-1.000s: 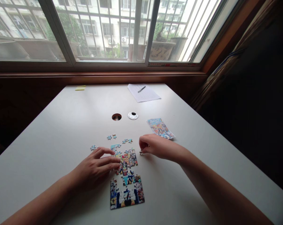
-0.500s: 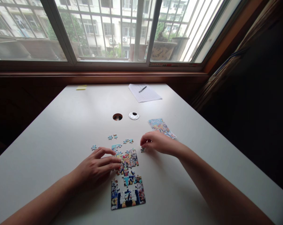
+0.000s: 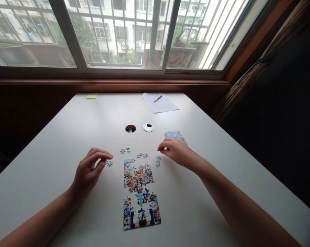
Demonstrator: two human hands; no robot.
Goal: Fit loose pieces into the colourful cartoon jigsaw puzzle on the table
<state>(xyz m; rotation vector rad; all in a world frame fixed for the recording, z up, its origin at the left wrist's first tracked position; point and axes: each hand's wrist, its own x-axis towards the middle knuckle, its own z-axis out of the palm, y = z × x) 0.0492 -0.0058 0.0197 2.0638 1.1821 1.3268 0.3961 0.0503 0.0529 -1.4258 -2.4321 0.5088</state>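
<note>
Left hand [image 3: 89, 169]: your fingers pinch a loose puzzle piece [image 3: 109, 163]; thin, light, bendable, so grip its edges.
Right hand [image 3: 176, 152]: fingers curled, holding nothing, near another piece [image 3: 158, 160].

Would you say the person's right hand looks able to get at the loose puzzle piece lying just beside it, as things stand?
Probably yes. The right hand hovers just right of the loose puzzle piece, which lies alone on the white table, apart from the assembled puzzle. Nothing stands between them.

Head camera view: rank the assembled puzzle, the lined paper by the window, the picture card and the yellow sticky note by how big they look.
1. assembled puzzle, nearest the camera
2. lined paper
3. picture card, partly behind the right hand, so unsure
4. yellow sticky note
</note>
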